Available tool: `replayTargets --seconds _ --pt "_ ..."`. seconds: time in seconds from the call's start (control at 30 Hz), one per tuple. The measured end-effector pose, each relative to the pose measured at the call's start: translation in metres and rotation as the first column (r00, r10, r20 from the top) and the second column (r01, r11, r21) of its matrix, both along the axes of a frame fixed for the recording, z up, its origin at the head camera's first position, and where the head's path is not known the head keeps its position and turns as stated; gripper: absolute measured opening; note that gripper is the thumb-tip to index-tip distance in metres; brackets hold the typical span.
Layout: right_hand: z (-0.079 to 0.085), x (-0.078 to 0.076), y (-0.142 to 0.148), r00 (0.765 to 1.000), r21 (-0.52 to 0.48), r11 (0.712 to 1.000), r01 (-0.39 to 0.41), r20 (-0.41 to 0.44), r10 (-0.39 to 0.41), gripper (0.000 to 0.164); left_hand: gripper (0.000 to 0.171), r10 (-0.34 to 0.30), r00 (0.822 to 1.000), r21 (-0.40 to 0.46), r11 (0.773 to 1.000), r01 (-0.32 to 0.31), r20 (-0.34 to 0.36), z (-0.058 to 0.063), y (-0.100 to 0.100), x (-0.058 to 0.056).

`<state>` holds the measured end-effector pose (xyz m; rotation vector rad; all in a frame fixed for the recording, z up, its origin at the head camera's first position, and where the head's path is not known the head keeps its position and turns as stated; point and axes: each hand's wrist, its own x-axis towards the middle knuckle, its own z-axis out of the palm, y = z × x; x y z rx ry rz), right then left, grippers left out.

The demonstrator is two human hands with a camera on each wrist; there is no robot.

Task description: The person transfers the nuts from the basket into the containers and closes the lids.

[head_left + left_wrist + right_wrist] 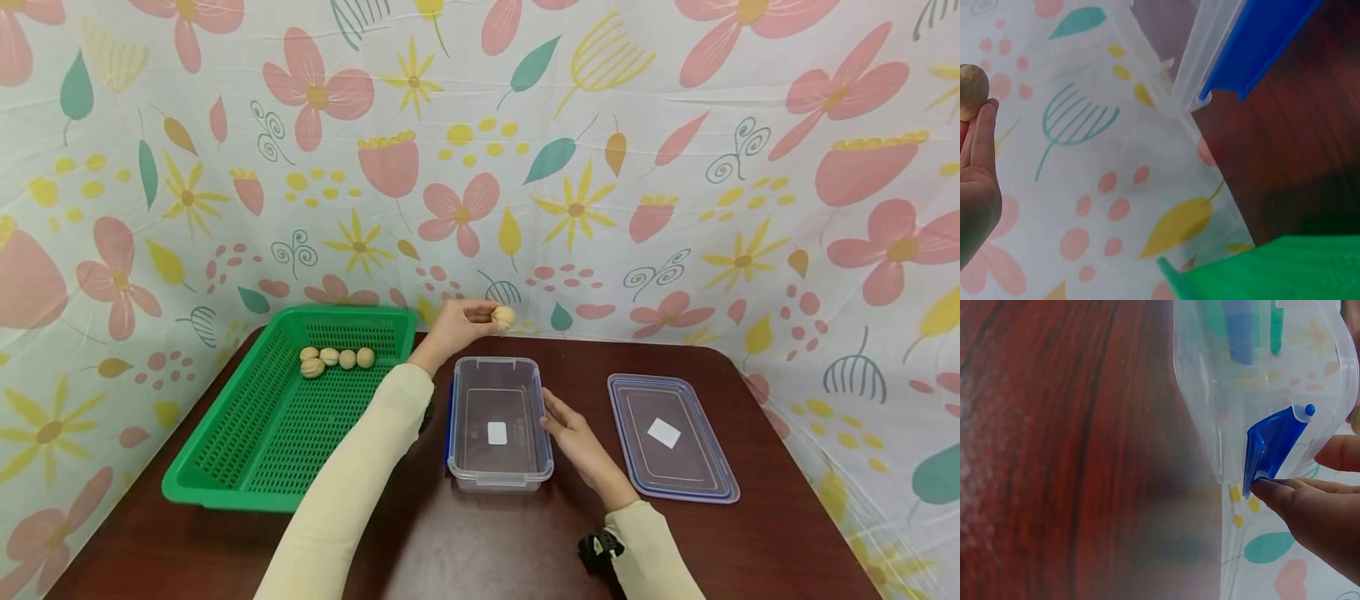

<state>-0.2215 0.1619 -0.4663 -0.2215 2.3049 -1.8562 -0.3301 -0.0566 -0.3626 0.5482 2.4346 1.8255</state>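
Note:
In the head view my left hand (467,321) pinches a walnut (503,317) between thumb and fingers, raised above the far end of a clear plastic container (501,480). The walnut (972,92) also shows at the left edge of the left wrist view. My right hand (572,433) rests against the container's right side, fingers fairly straight. In the right wrist view its fingertips touch the blue side latch (1272,444), which hangs down. Apart from a white label (497,433) on its bottom, the container shows nothing inside.
To the left stands a green perforated basket (225,498) with several walnuts (347,359) near its far end. A clear lid with a blue edge (675,462) lies on the dark table (480,542) at right. A flowered cloth (465,125) hangs behind the table.

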Motion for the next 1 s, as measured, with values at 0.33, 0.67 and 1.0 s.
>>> replayTargets --seconds 0.33,0.67,1.0 --pt "0.002 -0.001 0.0 1.0 0.004 1.0 -0.009 -0.007 0.009 0.057 0.038 -0.009 0.999 0.0 1.0 0.009 0.049 -0.018 0.015 0.009" --pt "0.0 -0.001 0.0 1.0 0.006 1.0 -0.007 0.0 0.007 0.057 0.038 -0.014 0.998 -0.032 0.999 0.016 0.06 -0.047 0.03 0.011" --pt "0.001 0.001 0.0 1.0 -0.005 1.0 -0.016 -0.012 0.016 0.056 0.035 0.044 0.995 -0.232 0.972 -0.022 0.09 -0.065 0.031 0.015"
